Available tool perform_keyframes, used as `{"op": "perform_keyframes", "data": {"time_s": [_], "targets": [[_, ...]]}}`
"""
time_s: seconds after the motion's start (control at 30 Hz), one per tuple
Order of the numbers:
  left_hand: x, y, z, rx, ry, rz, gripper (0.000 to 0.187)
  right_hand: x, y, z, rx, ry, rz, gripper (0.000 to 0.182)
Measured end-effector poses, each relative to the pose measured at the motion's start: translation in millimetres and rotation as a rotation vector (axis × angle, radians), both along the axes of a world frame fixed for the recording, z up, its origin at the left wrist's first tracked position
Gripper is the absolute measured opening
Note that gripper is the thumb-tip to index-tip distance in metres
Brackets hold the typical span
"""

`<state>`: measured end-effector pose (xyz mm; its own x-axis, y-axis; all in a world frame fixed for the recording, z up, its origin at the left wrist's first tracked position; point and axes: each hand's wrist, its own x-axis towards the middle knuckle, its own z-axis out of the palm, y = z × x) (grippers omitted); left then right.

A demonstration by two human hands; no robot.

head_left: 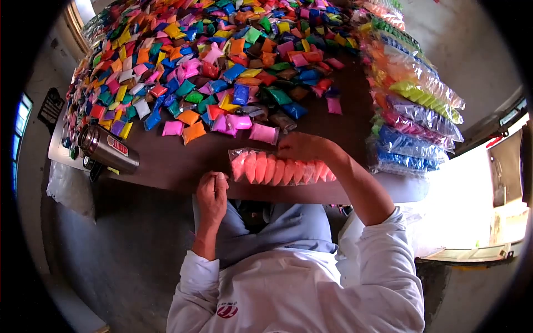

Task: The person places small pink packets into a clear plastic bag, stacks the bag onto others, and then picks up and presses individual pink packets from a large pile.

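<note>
A clear bag of coral-pink packets (280, 169) lies flat near the table's front edge, its packets in a row. My right hand (302, 146) is over the bag's upper edge, palm down; its fingertips are too dark and small to make out. My left hand (213, 191) is at the table edge, left of the bag and apart from it, fingers curled and thumb pressed against them. Whatever it pinches, if anything, is too small to see. A pink packet (264, 134) lies just above the bag, beside my right hand.
A wide heap of colourful packets (194, 66) covers the far part of the brown table (166, 158). A steel flask (114, 149) lies tilted at the left. Filled clear bags (411, 130) are stacked at the right. A plastic bag (69, 186) hangs at the left edge.
</note>
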<state>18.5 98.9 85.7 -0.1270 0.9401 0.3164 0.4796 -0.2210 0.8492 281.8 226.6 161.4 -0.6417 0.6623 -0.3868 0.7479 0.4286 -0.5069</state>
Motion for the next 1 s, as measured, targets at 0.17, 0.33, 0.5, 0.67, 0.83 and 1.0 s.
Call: {"op": "perform_keyframes", "data": {"time_s": [0.17,0.33,0.5,0.67,0.83,1.0], "targets": [[0,0,-4,0.077,0.101,0.006,0.022,4,10,-19,-0.006,0.131,-0.057,0.037],[0,0,-7,0.047,0.123,0.013,0.022,2,17,-11,-0.066,0.107,-0.034,0.042],[1,2,-8,0.155,0.264,0.019,0.026,1,12,18,-0.241,0.108,-0.079,0.056],[2,2,-9,0.203,0.318,0.052,0.022,0,16,9,-0.205,0.06,0.053,0.066],[1,2,-13,0.176,0.261,0.066,0.026,-6,8,16,-0.105,0.091,0.063,0.053],[-8,-17,13,-0.111,-0.191,0.003,0.023,-6,2,15,0.095,-0.039,0.041,0.045]]}}
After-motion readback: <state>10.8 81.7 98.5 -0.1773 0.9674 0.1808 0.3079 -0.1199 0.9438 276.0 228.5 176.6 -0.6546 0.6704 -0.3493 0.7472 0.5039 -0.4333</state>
